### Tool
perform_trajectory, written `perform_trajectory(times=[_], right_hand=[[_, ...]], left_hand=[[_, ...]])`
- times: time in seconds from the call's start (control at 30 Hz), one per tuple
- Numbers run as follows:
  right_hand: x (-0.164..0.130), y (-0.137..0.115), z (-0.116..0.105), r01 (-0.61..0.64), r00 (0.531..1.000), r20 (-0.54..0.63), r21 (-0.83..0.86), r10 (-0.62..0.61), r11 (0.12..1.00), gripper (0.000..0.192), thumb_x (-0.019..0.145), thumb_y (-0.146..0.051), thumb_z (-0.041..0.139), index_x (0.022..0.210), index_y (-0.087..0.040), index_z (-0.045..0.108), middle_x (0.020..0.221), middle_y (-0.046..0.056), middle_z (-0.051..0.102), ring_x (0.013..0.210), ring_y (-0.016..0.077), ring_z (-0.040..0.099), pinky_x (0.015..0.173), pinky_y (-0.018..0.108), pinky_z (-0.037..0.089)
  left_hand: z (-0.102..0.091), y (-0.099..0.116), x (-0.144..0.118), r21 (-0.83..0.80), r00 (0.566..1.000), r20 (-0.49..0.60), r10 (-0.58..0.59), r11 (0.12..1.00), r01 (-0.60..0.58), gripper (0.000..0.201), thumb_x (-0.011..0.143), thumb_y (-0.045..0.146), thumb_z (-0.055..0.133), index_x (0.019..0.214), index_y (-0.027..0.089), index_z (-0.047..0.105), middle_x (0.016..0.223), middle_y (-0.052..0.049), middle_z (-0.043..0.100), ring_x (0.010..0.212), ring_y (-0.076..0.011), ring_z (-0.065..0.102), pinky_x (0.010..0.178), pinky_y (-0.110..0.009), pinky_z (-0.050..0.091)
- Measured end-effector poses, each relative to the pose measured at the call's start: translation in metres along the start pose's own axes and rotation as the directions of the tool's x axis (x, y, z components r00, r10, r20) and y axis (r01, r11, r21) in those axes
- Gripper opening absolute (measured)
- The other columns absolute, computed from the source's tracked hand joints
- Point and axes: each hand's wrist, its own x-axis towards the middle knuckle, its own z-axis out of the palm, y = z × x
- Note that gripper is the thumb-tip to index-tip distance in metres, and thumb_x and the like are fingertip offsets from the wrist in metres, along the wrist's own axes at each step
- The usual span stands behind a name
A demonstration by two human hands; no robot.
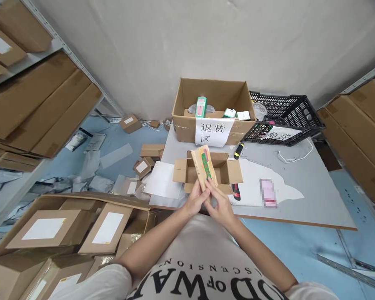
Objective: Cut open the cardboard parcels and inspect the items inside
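Item: left hand point(196, 201) and right hand point(218, 207), close together, both clamped on the lower end of a slim packet point(204, 167), its long axis tilted up and away, above the small open box point(225, 171) on the table point(315, 191).

Single head-worn view, looking forward and steeply down from above the person's chest. The hands point(208, 202) sit close, at lower centre; the bench point(315, 187) lies just beyond, the wall point(206, 41) farther off, shelving point(34, 104) flanking both edges.
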Motion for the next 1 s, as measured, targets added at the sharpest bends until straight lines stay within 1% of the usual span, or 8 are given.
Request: perform_trajectory(times=[0.13,0.23,0.33,0.4,0.5,0.73,0.87,1.0], right_hand=[[0.001,0.002,-0.002,0.161,0.982,0.122,-0.176,-0.141,0.971,0.064,0.078,-0.04,0.063,0.138,-0.027,0.044,0.147,0.007,0.035,0.136,0.0281,0.03,0.111,0.049,0.027],[0.006,0.012,-0.012,0.068,0.997,-0.032,-0.206,-0.076,0.976,0.059,0.082,-0.04,0.06,0.138,-0.03,0.043,0.149,0.004,0.031,0.139,0.0278,0.023,0.113,0.053,0.017],[0.01,0.024,-0.024,-0.139,0.97,-0.199,0.013,0.139,0.99,0.067,0.082,-0.043,0.059,0.142,-0.029,0.034,0.148,0.005,0.034,0.138,0.0278,0.025,0.112,0.052,0.021],[0.011,0.03,-0.03,-0.246,0.953,-0.106,0.275,0.284,0.929,0.066,0.084,-0.046,0.056,0.142,-0.027,0.033,0.141,0.008,0.045,0.131,0.0279,0.04,0.106,0.05,0.035],[0.01,0.035,-0.037,-0.367,0.924,0.101,0.508,0.369,0.779,0.054,0.084,-0.049,0.054,0.131,-0.025,0.048,0.126,0.008,0.059,0.116,0.0273,0.055,0.093,0.045,0.049],[0.008,0.041,-0.046,-0.535,0.834,0.28,0.626,0.476,0.568,0.071,0.073,-0.046,0.068,0.137,-0.03,0.041,0.107,0.005,0.068,0.088,0.0239,0.068,0.064,0.036,0.06],[0.013,0.046,-0.058,-0.513,0.837,0.214,0.63,0.504,0.584,0.07,0.073,-0.046,0.068,0.136,-0.03,0.043,0.102,0.004,0.07,0.081,0.0224,0.069,0.059,0.034,0.061],[0.024,0.062,-0.094,-0.466,0.845,0.104,0.622,0.524,0.629,0.06,0.075,-0.046,0.067,0.129,-0.026,0.052,0.102,0.005,0.07,0.073,0.0204,0.07,0.055,0.032,0.061]], left_hand=[[-0.003,0.009,0.002,-0.148,0.98,-0.176,-0.098,0.986,0.072,0.053,0.075,0.038,0.069,0.123,0.019,0.054,0.119,-0.009,0.063,0.117,-0.0272,0.054,0.103,-0.042,0.039],[-0.009,0.016,0.003,-0.267,0.97,-0.179,-0.167,0.957,0.116,0.049,0.077,0.032,0.066,0.123,0.018,0.054,0.117,-0.009,0.065,0.114,-0.0281,0.057,0.101,-0.046,0.04],[-0.018,0.02,0.004,-0.342,0.968,-0.127,-0.217,0.926,0.162,0.049,0.079,0.031,0.063,0.124,0.016,0.053,0.118,-0.011,0.064,0.114,-0.0306,0.056,0.1,-0.05,0.04],[-0.021,0.021,0.006,-0.354,0.965,-0.1,-0.243,0.915,0.194,0.049,0.08,0.031,0.062,0.125,0.015,0.052,0.119,-0.012,0.063,0.114,-0.0315,0.056,0.1,-0.052,0.039],[-0.023,0.02,0.01,-0.346,0.961,-0.09,-0.263,0.913,0.217,0.05,0.08,0.031,0.061,0.126,0.015,0.051,0.12,-0.012,0.063,0.114,-0.031,0.057,0.101,-0.052,0.039],[-0.021,0.012,0.021,-0.321,0.952,-0.078,-0.296,0.911,0.258,0.051,0.081,0.033,0.06,0.128,0.015,0.05,0.121,-0.012,0.062,0.114,-0.0307,0.057,0.1,-0.05,0.041],[-0.021,0.009,0.033,-0.253,0.966,-0.068,-0.25,0.941,0.225,0.046,0.081,0.032,0.062,0.123,0.018,0.053,0.122,-0.01,0.062,0.114,-0.0282,0.057,0.099,-0.047,0.042],[-0.026,0.012,0.046,-0.097,0.974,-0.011,-0.227,0.97,0.225,0.052,0.08,0.04,0.063,0.127,0.023,0.05,0.127,-0.01,0.058,0.115,-0.0279,0.056,0.098,-0.046,0.042]])
